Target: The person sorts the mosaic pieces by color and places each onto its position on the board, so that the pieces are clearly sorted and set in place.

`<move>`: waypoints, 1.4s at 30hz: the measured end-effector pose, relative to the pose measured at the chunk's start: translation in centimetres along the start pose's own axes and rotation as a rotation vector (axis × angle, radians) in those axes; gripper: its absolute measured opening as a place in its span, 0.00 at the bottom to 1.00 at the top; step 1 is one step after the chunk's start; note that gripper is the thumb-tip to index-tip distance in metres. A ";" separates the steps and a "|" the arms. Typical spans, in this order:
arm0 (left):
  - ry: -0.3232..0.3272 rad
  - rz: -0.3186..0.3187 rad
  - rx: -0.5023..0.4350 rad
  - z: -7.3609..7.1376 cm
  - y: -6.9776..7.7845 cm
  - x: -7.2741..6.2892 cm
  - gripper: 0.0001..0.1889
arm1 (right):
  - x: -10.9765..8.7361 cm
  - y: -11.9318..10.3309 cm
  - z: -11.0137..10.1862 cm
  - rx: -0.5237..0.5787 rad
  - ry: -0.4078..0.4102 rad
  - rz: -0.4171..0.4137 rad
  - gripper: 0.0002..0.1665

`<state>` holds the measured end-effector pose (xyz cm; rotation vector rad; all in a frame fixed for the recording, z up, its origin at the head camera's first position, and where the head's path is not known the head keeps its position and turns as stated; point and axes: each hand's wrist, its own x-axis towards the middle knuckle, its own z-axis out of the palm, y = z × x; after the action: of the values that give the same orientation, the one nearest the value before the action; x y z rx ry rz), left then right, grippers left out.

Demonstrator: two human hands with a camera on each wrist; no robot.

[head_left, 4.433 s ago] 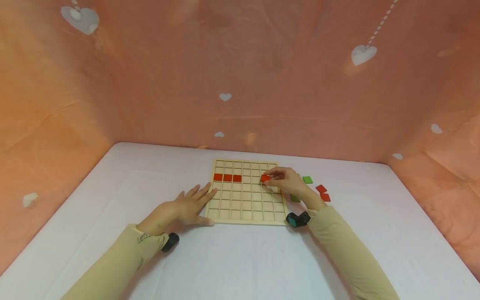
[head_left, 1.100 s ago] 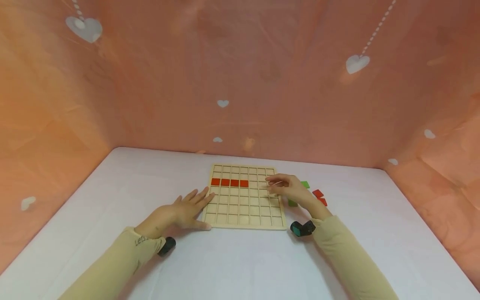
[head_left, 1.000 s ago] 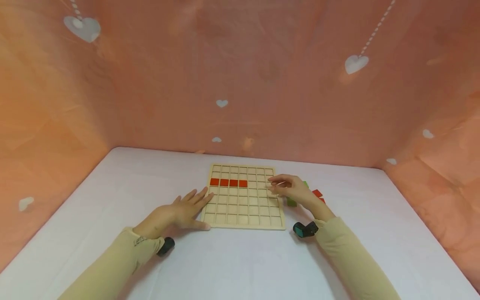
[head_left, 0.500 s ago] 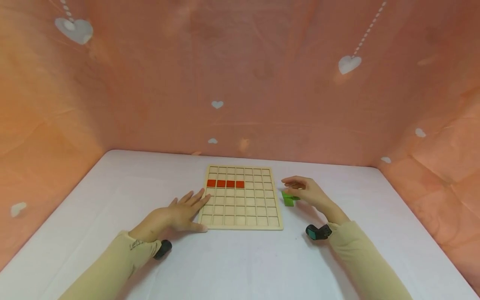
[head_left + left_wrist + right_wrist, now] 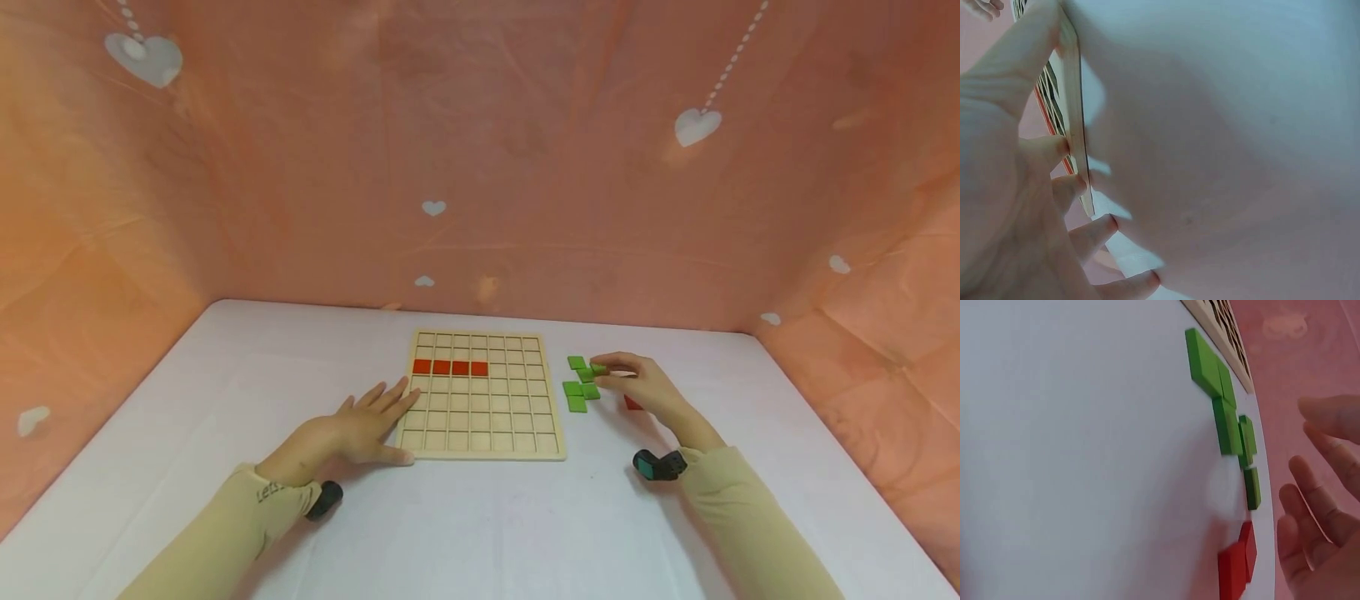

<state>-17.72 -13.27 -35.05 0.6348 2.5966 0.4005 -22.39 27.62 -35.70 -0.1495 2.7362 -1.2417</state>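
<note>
While green tiles lie between the grid board and the nearer right hand, fingers apart, the left hand, fingers spread, touches the board's left edge.

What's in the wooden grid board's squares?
Four red square tiles fill neighbouring squares in one row, hiding what's beneath; the left hand covers some of the wooden grid board.

Salmon-pink back wall with faint creases, left wall glowing a warmer orange, wrinkled peach right wall, scattered pale hearts, two strings of white dots above the larger ones, white surface with rounded far corners
</note>
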 end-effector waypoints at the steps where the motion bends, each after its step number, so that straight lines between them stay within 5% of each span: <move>1: 0.000 0.001 0.000 0.0 0.0 0.0 0.50 | 0.0 0.2 -0.1 0.000 -0.005 0.012 0.26; 42: -0.018 0.014 0.018 -0.3 -0.3 0.1 0.50 | -1.2 2.1 -1.3 -0.049 0.009 0.112 0.27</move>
<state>-18.07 -13.48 -34.89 0.6600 2.5825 0.3742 -21.48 30.16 -36.35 0.0045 2.7420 -1.1500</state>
